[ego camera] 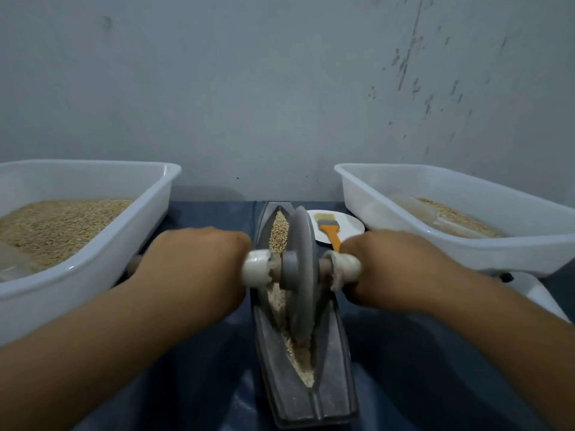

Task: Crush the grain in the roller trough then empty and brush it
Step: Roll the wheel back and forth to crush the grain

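Note:
A grey boat-shaped roller trough [334, 362] lies lengthwise in front of me on a dark blue cloth. A grey roller wheel [301, 269] stands upright in its groove, near the middle. My left hand [193, 269] grips the left end of the wheel's axle handle [256, 270], which is wrapped in white. My right hand [401, 269] grips the right end. Whole grain [279, 233] fills the far part of the groove. Paler crushed grain [300, 359] lies in the near part. An orange-handled brush [328, 228] rests on a small white plate [353, 227] behind the right hand.
A large white tub [146, 219] full of grain stands at the left. Another white tub [466, 253] at the right holds a thin layer of grain and a clear scoop [435, 217]. A grey wall rises close behind the table.

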Motion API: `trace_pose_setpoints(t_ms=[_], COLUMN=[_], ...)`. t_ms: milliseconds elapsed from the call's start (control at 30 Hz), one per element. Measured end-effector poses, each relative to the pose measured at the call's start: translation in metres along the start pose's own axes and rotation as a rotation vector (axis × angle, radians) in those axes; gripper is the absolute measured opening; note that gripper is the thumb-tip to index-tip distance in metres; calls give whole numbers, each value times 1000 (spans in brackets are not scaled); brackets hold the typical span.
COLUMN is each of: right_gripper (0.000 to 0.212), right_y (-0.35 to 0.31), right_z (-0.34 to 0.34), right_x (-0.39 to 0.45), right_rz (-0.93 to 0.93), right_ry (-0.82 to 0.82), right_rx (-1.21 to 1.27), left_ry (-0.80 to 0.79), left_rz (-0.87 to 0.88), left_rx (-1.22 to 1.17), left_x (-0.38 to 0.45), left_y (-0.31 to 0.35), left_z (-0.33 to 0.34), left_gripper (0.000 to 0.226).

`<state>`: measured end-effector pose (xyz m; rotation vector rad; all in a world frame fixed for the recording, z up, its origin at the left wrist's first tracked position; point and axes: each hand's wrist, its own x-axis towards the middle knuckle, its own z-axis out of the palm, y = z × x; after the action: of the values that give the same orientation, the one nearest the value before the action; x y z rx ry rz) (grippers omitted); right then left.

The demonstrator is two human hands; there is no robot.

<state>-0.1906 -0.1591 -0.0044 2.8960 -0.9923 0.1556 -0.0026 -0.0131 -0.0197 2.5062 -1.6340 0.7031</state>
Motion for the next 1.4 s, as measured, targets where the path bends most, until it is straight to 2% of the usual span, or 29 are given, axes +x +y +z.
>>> trace_pose_setpoints(t_ms=[100, 167, 233, 333, 433, 500, 600, 733, 800, 900, 1000, 1100, 1167, 1267, 1400], right_gripper=[14, 15, 14, 12, 10, 17, 26, 24, 16, 9, 13, 14, 16, 14, 11], right_y=[-3, -4, -6, -6, -2, 2, 5, 6, 5, 3, 2, 2, 1, -2, 1], right_z=[-16, -22, -19, -1, 22, 34, 40, 34, 32, 21, 0, -20, -27, -17, 14], right_x=[-33, -42, -37, -5, 37, 62, 83, 75, 60, 31, -2, -25, -28, -12, 27], right_rz=[-29, -36, -30, 11, 54, 31, 24, 2, 13, 26, 7, -18, -26, -9, 42], right_ry=[1, 35, 42, 82, 277, 436, 543, 491, 426, 236, -2, -187, -248, -187, 89], right_rx=[-24, -48, -63, -87, -111, -158, -193, -186, -152, -69, 33, 101, 97, 61, -24], left_ry=[-39, -86, -133, -90, 23, 124, 142, 97, 80, 14, -70, -188, -262, -232, -59], left_rz=[14, -4, -32, -38, -82, -104, -101, -65, -49, -23, 40, 83, 74, 46, -14], left_rx=[9, 8, -2, 1, 4, 25, -27, -44, -48, -14, -1, -32, -46, -45, -2], left_x=[-22, -27, -24, -8, 21, 42, 63, 53, 40, 19, 1, -9, -9, -4, 16], left_y=[-1, 0, 0, 0, -1, -4, -9, -10, -7, -1, 2, -2, -4, -1, 2], left_z=[-15, -22, -22, -7, 17, 31, 43, 39, 31, 11, -8, -21, -24, -17, 4], left_gripper=[18, 20, 20, 24, 24, 21, 20, 23, 23, 24, 31, 19, 21, 19, 24])
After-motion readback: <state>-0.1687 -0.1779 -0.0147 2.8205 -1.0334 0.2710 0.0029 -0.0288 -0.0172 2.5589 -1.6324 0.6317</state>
